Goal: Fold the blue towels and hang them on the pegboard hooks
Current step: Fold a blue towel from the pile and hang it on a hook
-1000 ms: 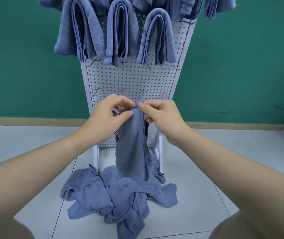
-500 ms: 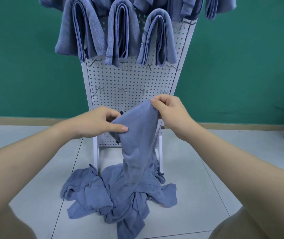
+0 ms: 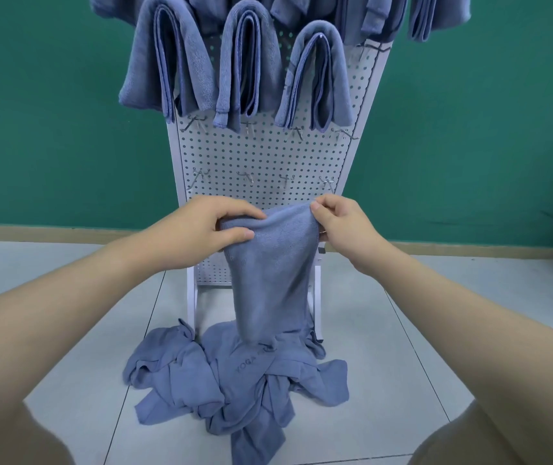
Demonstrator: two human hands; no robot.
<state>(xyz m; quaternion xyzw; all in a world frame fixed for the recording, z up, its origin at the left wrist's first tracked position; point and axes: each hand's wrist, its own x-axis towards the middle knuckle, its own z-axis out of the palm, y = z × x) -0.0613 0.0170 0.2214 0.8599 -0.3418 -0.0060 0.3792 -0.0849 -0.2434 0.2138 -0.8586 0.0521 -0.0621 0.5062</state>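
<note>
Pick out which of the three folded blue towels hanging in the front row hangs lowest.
The middle folded blue towel: its bottom edge drops below those of the left and right ones.

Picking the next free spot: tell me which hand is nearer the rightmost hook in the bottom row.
Right. The right hand pinches the towel just below the hook; the left hand grips the towel's other end, farther left.

My left hand and right hand pinch top edge of blue towel; it hangs onto towel pile on floor, before white pegboard.
</note>
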